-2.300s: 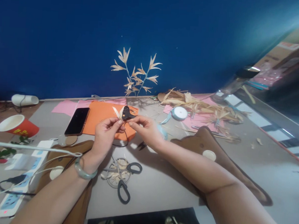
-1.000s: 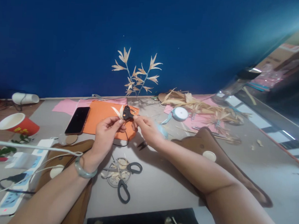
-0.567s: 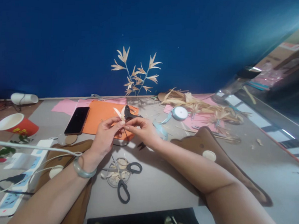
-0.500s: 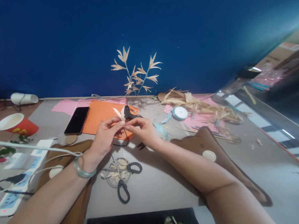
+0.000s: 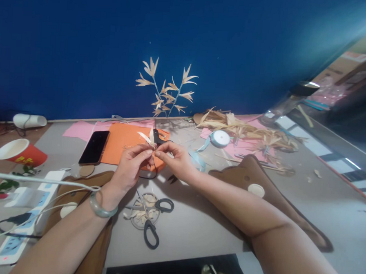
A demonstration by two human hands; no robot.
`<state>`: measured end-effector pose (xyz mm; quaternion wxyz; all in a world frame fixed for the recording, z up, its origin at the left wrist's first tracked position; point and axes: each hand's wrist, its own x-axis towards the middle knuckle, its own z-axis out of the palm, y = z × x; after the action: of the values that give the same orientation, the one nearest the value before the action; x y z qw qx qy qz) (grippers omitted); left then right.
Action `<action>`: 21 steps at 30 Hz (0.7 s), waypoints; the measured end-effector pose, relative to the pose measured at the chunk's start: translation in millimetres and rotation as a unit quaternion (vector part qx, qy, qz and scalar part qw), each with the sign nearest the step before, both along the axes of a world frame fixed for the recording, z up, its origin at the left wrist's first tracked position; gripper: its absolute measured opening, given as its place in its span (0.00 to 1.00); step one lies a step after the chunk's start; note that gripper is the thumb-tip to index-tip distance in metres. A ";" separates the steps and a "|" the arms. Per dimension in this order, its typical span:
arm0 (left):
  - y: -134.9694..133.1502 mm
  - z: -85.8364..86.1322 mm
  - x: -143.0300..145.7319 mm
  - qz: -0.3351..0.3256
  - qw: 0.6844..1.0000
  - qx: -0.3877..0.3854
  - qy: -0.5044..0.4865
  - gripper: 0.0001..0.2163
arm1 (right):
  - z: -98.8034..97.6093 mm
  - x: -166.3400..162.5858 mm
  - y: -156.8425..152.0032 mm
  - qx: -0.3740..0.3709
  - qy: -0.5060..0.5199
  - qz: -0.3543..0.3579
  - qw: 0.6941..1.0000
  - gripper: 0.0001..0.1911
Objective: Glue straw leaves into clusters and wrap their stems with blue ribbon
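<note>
Between the thumb and fingers of my left hand point(image 5: 132, 161) is a small corn husk flower point(image 5: 149, 139), its pale pointed petals sticking up. My right hand point(image 5: 175, 160) pinches at the flower's base, fingertips against those of my left; the exact spot they grip is hidden. Just behind the flower lies a black glue gun point(image 5: 158, 137) on an orange sheet point(image 5: 118, 134). Black-handled scissors point(image 5: 151, 231) rest nearer to me, across a round dish point(image 5: 140, 220) with husk pieces. Beyond my hands stands a branch point(image 5: 179, 90) bearing several husk flowers.
Dried husks point(image 5: 247, 130) and a roll of blue ribbon point(image 5: 220, 139) lie at the back right. On the left are a phone point(image 5: 94, 147), a red paper cup point(image 5: 28, 153) and a power strip point(image 5: 39, 211) with cables. Brown cushions point(image 5: 254, 177) flank my arms.
The husk flower has turned and sunk slightly in my fingers, its petals now more spread. My right hand has shifted very slightly right. The other things stay put.
</note>
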<state>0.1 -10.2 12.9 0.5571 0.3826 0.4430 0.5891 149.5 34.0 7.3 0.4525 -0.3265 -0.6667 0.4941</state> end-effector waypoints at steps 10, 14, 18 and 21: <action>1.6 3.2 -5.8 0.011 1.000 0.018 0.022 0.10 | 4.1 2.1 1.0 0.011 -0.017 0.018 1.000 0.06; 2.8 0.9 -7.9 0.015 0.999 0.022 0.028 0.10 | 6.1 2.6 0.8 0.018 -0.011 0.041 0.999 0.05; 2.8 -0.6 -10.0 0.015 0.999 0.028 0.021 0.10 | 4.7 3.1 2.0 0.014 0.002 0.060 0.998 0.06; 3.7 -1.7 -11.4 0.011 0.999 0.041 0.021 0.09 | 3.8 3.8 3.0 0.010 0.007 0.078 0.997 0.06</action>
<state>-11.3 -6.5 11.2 0.5249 0.4125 0.4340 0.6049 153.3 37.1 11.0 0.4205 -0.2650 -0.6919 0.5237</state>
